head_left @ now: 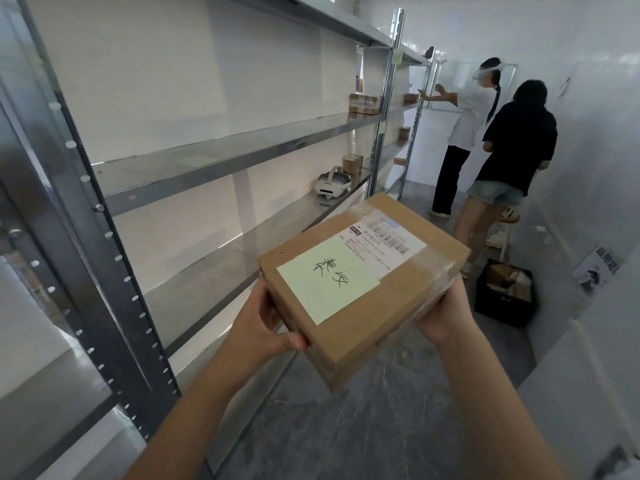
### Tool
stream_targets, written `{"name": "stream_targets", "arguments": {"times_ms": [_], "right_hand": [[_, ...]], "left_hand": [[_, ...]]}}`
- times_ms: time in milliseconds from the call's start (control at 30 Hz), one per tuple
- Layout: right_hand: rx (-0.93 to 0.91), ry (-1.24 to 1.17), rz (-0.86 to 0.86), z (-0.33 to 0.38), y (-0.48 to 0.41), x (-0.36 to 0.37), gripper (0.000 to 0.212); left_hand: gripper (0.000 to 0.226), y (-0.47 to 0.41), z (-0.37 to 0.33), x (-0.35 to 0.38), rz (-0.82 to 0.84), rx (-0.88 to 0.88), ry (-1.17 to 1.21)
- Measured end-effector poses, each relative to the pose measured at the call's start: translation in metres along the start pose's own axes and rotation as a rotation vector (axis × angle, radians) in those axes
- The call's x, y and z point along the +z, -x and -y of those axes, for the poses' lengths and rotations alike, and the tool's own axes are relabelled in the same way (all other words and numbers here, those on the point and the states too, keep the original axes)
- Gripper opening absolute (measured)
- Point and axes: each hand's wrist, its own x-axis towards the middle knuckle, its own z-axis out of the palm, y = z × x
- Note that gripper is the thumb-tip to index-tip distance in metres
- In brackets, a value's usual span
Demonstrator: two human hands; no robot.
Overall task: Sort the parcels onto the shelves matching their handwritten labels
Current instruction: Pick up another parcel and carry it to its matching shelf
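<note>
Holding a parcel [363,285] in both hands, I keep it in the air in front of me, over the grey floor [363,427] and just beside the shelves [221,150] on my left. My left hand [263,327] grips its near left corner, thumb pressed on the side, the other fingers hidden beneath. My right hand [443,317] cups the right edge, its fingers tucked out of sight under the box, so I cannot tell how they lie. On top sits a pale green note [325,278] with handwritten characters, partly overlapping a printed label [384,242], and clear tape [436,268] wraps the right end. On a lower shelf lies a white headset [332,183], with small boxes [363,103] further along. A black crate [505,292] of parcels stands on the floor to the right. Two people [491,140] stand at the far end of the aisle.
</note>
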Motion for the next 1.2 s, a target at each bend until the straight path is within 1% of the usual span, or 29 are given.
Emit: {"name": "stream_targets", "arguments": {"times_ms": [100,133,200,267,300,367,433,467,533,600,633,667,700,733,800,833,900,933,1000,1067,1100,1200], "right_hand": [[-0.078,-0.009,-0.176,0.004,-0.008,0.018,0.026],[-0.108,0.014,-0.222,0.006,-0.009,0.026,0.026],[-0.186,0.094,-0.247,0.012,-0.001,0.045,0.026],[-0.292,0.203,-0.227,0.012,0.006,0.060,0.016],[-0.338,0.253,-0.208,0.008,0.008,0.064,0.015],[-0.398,0.370,-0.106,-0.002,0.015,0.066,0.031],[-0.392,0.504,0.029,-0.013,0.019,0.065,0.048],[-0.381,0.532,0.075,-0.019,0.019,0.064,0.052],[-0.315,0.480,0.104,-0.021,0.032,0.067,0.051],[-0.140,0.310,0.088,-0.020,0.046,0.068,0.043],[-0.063,0.230,0.105,-0.018,0.049,0.065,0.037],[-0.009,0.162,0.137,-0.015,0.054,0.063,0.036],[0.029,0.126,0.153,-0.013,0.055,0.060,0.038],[0.051,0.103,0.149,-0.013,0.057,0.059,0.040],[0.050,0.072,0.133,-0.014,0.058,0.056,0.040],[0.051,0.056,0.139,-0.016,0.057,0.053,0.039],[0.053,0.033,0.124,-0.018,0.058,0.051,0.037],[0.052,0.027,0.131,-0.018,0.061,0.051,0.034],[0.059,0.018,0.154,-0.018,0.064,0.051,0.034],[0.050,0.001,0.168,-0.018,0.069,0.052,0.032],[0.048,-0.006,0.169,-0.018,0.069,0.051,0.032],[0.037,-0.026,0.098,-0.020,0.072,0.051,0.041]], "left_hand": [[0.121,0.003,0.002,0.016,-0.086,0.003,0.065],[0.124,0.004,0.002,0.022,-0.116,0.006,0.077],[0.126,0.006,0.002,0.032,-0.189,0.013,0.091],[0.124,0.008,0.001,0.039,-0.270,0.027,0.088],[0.121,0.009,0.001,0.041,-0.312,0.038,0.081],[0.110,0.011,0.000,0.044,-0.391,0.054,0.058],[0.104,0.012,-0.003,0.049,-0.445,0.079,0.031],[0.103,0.013,-0.005,0.051,-0.461,0.093,0.025],[0.102,0.015,-0.006,0.055,-0.484,0.109,0.023],[0.101,0.018,-0.006,0.053,-0.463,0.119,0.016],[0.094,0.021,-0.007,0.052,-0.415,0.111,-0.003],[0.083,0.025,-0.009,0.051,-0.348,0.102,-0.024],[0.072,0.031,-0.012,0.051,-0.282,0.093,-0.041],[0.069,0.035,-0.015,0.051,-0.239,0.070,-0.037],[0.083,0.040,-0.024,0.049,-0.227,0.010,-0.021],[0.091,0.039,-0.024,0.047,-0.226,0.014,-0.026],[0.106,0.025,-0.026,0.043,-0.335,0.006,0.074],[0.110,0.018,-0.029,0.042,-0.382,-0.040,0.149],[0.102,0.012,-0.034,0.039,-0.399,-0.072,0.263],[0.096,0.014,-0.029,0.033,-0.300,-0.050,0.198],[0.088,0.017,-0.025,0.030,-0.250,-0.047,0.162],[0.062,0.016,-0.020,0.022,-0.260,-0.102,0.164]]}}
